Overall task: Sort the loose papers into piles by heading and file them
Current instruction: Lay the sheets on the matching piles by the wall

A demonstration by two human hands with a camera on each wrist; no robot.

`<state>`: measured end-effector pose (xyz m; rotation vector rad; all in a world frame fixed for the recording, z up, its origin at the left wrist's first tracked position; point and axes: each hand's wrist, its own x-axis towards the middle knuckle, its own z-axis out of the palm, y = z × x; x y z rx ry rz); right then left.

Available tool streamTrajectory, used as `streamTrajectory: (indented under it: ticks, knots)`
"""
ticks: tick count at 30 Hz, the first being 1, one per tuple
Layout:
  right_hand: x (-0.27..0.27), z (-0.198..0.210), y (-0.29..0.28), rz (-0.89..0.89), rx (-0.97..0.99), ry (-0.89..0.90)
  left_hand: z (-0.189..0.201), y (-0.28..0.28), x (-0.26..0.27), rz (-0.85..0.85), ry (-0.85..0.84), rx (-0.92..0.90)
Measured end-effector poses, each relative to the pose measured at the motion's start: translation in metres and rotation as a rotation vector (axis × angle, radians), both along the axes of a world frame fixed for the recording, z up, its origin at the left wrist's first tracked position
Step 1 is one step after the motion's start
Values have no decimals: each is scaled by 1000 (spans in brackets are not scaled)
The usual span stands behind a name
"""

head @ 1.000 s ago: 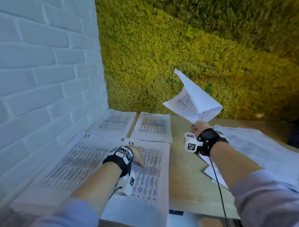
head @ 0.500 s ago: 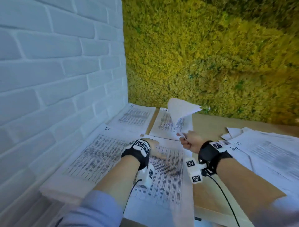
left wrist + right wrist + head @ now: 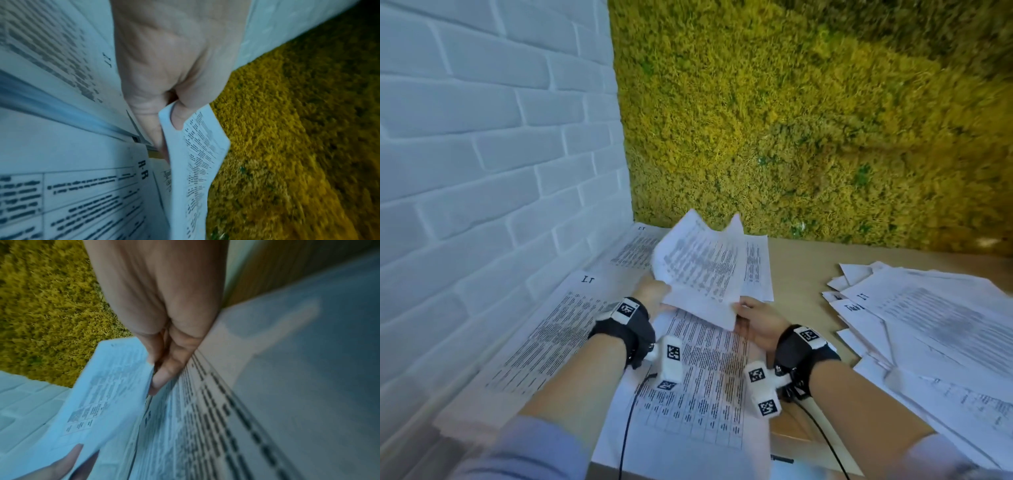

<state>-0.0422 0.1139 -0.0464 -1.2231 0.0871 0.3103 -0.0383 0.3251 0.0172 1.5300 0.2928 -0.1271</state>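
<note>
Both hands hold one printed sheet [image 3: 702,274] a little above the near middle pile [image 3: 705,377], its far end curled upward. My left hand [image 3: 654,294] pinches its near left edge; the left wrist view shows the thumb [image 3: 180,116] on top of the sheet [image 3: 197,162]. My right hand [image 3: 753,318] pinches the near right corner, fingertips [image 3: 160,381] closed on the sheet [image 3: 107,394]. Sorted piles lie along the left wall: one headed "IT" [image 3: 558,322], two farther back [image 3: 633,246], [image 3: 758,270]. The pile below the sheet is headed "R-R" [image 3: 142,169].
A loose heap of unsorted papers [image 3: 935,329] spreads over the right of the wooden table [image 3: 801,270]. A white brick wall [image 3: 482,171] bounds the left side, and a yellow-green moss wall [image 3: 808,120] stands behind the table. Wrist camera cables hang near the front edge.
My right hand brought the sheet from high on the right down and left over the piles. My left hand lifted off the near middle pile and took the sheet's left edge.
</note>
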Motion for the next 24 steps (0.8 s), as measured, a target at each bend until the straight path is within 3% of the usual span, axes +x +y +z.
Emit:
streamTrajectory:
  ticks: [6,14,17,20,24]
  knots:
    - [-1,-1,1,-24,-7,-20,-4,23,1,135,18,-58]
    - [-6,5,-1,-56,120,26,-2,22,-6,157,23,-217]
    - [-6,4,-5,-43,202,57,19,28,-3,228,26,-507]
    - [-5,4,-9,-46,263,88,44,49,6,304,-115,-748]
    - [-5,4,-8,-38,248,81,76,81,11,298,-200,-913]
